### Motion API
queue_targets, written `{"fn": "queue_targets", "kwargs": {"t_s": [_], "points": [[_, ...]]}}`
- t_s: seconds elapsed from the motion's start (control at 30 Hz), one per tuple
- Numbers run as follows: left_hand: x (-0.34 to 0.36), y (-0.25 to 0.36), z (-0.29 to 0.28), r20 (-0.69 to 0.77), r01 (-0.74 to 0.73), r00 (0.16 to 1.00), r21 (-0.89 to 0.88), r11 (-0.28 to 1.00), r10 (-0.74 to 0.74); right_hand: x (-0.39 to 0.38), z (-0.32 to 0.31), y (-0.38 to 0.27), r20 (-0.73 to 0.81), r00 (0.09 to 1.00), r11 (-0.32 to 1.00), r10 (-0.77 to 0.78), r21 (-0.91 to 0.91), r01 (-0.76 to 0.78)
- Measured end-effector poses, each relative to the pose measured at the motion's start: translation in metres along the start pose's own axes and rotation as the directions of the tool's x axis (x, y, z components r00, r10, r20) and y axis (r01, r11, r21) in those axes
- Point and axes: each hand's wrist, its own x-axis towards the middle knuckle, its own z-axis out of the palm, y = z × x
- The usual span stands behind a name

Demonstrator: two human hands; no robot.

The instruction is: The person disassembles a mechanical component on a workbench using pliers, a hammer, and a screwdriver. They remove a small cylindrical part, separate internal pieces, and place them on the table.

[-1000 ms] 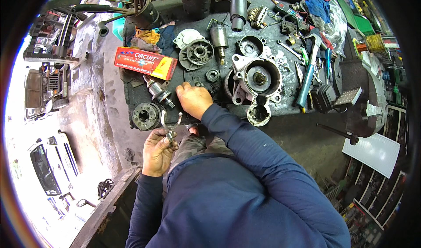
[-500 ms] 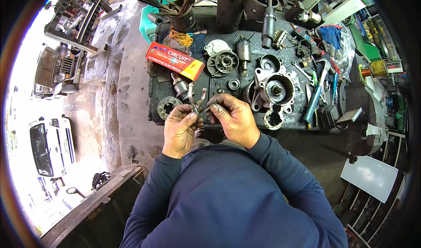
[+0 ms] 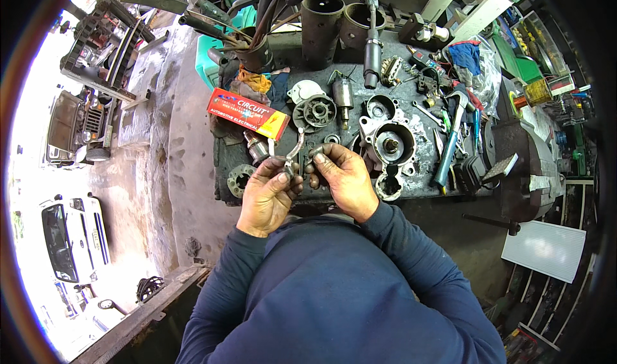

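Close to the bench's near edge, my left hand (image 3: 265, 200) is closed on a forked metal lever (image 3: 297, 146), its two curved prongs pointing up and away from me. Just to its right, my right hand (image 3: 350, 182) pinches a small metal piece (image 3: 315, 152) between thumb and forefinger; fingers hide most of it. The hands are nearly touching. Beyond them are a round grey end cover (image 3: 315, 112) and a cylindrical part with a shaft (image 3: 343, 99). An open cast housing (image 3: 393, 142) sits right of my right hand. A round plate with holes (image 3: 241, 180) lies left of my left hand.
A red and yellow box (image 3: 247, 114) lies at the bench's left. Upright dark metal cylinders (image 3: 321, 33) stand at the back, one can holding long tools. A hammer with a teal handle (image 3: 450, 146), wrenches and rags crowd the right side, beside a large vise (image 3: 530, 148).
The view has shifted, so the bench things appear a little further left. The forked lever has tilted slightly in my left hand. Both hands keep their grips.
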Motion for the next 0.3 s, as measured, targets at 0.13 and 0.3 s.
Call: {"fn": "queue_targets", "kwargs": {"t_s": [0.13, 0.3], "points": [[0.001, -0.003, -0.008, -0.023, 0.026, 0.999, -0.224, 0.974, -0.032, 0.002, 0.007, -0.006, 0.008, 1.0, 0.999, -0.018, -0.035, 0.019], [0.008, -0.005, -0.038, -0.008, 0.141, 0.987, -0.442, 0.886, -0.161, 0.007, 0.019, -0.006, 0.015, 0.998, 0.991, -0.056, -0.123, 0.057]]}}
